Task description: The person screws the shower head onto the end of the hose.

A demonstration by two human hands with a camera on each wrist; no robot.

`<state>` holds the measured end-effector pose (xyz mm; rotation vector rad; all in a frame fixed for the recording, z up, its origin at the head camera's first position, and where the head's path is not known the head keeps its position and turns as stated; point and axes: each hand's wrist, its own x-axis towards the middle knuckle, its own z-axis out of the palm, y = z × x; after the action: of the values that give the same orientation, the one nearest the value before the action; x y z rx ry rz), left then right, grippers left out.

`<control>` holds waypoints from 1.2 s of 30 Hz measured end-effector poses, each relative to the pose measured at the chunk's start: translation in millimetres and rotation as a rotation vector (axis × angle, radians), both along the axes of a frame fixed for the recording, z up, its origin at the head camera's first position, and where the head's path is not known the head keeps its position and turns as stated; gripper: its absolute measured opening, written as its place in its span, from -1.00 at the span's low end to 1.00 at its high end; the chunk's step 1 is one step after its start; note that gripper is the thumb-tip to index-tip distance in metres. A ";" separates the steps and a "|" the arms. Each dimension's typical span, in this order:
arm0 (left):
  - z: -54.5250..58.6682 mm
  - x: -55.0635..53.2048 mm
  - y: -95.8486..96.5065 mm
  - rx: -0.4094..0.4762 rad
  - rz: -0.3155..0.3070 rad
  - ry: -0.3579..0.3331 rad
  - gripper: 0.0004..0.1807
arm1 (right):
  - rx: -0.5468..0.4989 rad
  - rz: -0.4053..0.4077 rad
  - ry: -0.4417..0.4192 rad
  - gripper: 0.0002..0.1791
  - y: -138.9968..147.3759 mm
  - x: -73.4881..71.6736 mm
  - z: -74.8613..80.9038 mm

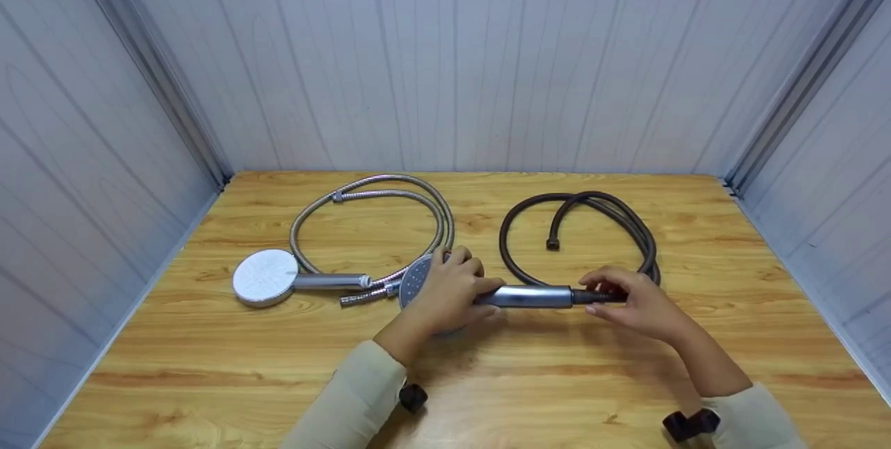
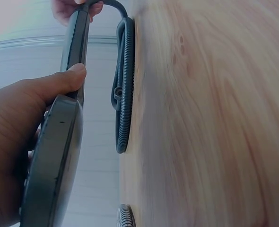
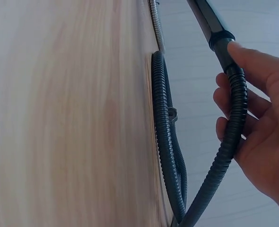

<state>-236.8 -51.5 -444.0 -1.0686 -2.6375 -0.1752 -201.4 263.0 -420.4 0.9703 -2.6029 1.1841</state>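
Observation:
My left hand (image 1: pixel 449 299) grips a dark grey shower head (image 1: pixel 536 296) around its neck, its thumb along the handle in the left wrist view. The shower head lies sideways above the table, its handle pointing right. At the handle's end, my right hand (image 1: pixel 640 306) holds the connector of a black shower hose (image 3: pixel 238 101) between thumb and fingers. Connector and handle meet end to end; whether the threads are engaged cannot be seen. The rest of the hose lies coiled behind the right hand, its other end nut (image 1: pixel 552 244) loose inside the loop.
On the left lies a second shower head (image 1: pixel 264 277) with a white face and silver handle. A silver hose (image 1: pixel 451 219) is coiled behind it, partly hidden by my left hand. Pale panel walls (image 1: pixel 473 66) enclose the wooden table (image 1: pixel 230 379) at the back and sides.

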 end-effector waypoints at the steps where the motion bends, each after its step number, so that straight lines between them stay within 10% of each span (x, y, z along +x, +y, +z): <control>1: 0.1 0.0 0.1 -0.001 0.000 -0.004 -0.56 | -0.005 -0.002 0.009 -0.64 0.5 -1.3 -2.4; 21: 1.7 1.6 1.0 0.026 -0.039 0.027 -0.59 | 0.007 0.021 -0.046 -0.78 20.4 -15.1 -27.4; 36: 2.9 2.0 3.2 0.005 -0.041 0.023 -0.59 | -0.014 -0.011 0.004 -0.67 -1.7 5.3 4.0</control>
<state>-234.7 -48.3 -441.1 -1.1166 -2.5951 -0.1767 -196.0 261.2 -416.4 0.9539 -2.5894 1.1950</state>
